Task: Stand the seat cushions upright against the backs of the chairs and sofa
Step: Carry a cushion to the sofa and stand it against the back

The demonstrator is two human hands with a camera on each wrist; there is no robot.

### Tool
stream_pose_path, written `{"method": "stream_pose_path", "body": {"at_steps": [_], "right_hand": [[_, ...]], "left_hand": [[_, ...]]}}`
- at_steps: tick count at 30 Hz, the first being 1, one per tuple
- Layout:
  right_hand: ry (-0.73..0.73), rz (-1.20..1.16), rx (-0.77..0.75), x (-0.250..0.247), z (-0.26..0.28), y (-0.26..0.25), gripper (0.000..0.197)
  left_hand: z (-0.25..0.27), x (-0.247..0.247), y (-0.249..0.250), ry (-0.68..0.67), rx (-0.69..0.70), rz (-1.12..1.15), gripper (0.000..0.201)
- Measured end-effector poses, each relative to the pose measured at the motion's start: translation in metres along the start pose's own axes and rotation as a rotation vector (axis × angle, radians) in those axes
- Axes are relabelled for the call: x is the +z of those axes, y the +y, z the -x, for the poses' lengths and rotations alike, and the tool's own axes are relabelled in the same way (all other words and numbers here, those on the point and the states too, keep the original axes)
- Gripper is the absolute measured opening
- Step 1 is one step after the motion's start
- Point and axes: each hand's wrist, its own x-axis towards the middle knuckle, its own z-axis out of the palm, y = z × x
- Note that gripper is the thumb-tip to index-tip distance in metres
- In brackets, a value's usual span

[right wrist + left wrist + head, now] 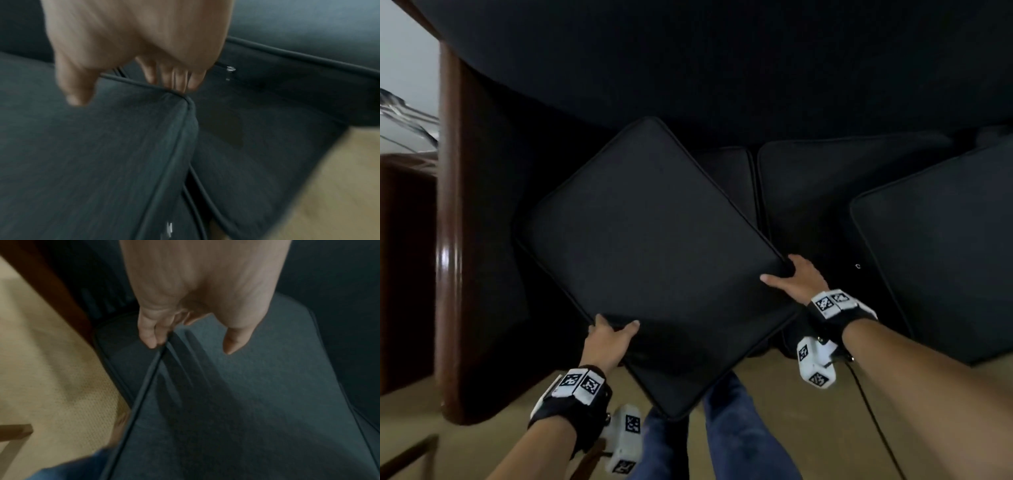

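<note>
Against dark sofa (722, 68), tilted seat cushion (654, 246) in both hands' grip (607, 337) (799, 279).

No readable text, brand or no. anywhere. Only black-and-white square code markers on the wrist bands (581, 383) and camera pods (815, 366); patterns, not letters, as far as blur allows.

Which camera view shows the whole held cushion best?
The head view: the cushion shows nearly whole, tilted, with the left hand and right hand gripping its edges. The left wrist view shows one edge and face; the right wrist view shows one corner, blurred.
</note>
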Motion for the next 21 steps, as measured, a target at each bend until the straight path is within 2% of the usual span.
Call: {"method": "stream_pose_path", "body": {"at_steps": [3,5,7,11,16,19,21], "right_hand": [[-0.098,-0.09,-0.003,0.001,-0.028,-0.017,0.099],[-0.114,-0.163,0.013,0.004,-0.044,-0.021,0.117],[-0.148,-0.239,0.033,0.009,-0.06,-0.016,0.125],[-0.172,-0.333,0.053,0.005,-0.056,-0.019,0.12],[-0.272,-0.418,0.097,0.004,-0.043,-0.032,0.11],[-0.276,-0.447,0.1,0.004,-0.04,-0.034,0.114],[-0.295,-0.462,0.1,-0.001,-0.026,-0.042,0.099]], "left_hand": [[-0.006,0.01,0.01,-0.068,-0.054,-0.057,0.1],[-0.008,0.014,0.013,-0.095,-0.067,-0.074,0.105],[-0.01,0.014,0.014,-0.114,-0.062,-0.098,0.106],[-0.014,0.012,0.011,-0.147,-0.067,-0.074,0.107],[-0.017,0.008,0.007,-0.16,-0.08,-0.014,0.107],[-0.015,0.006,0.003,-0.16,-0.079,0.064,0.122],[-0.016,0.007,0.001,-0.121,-0.08,0.154,0.129]]}}
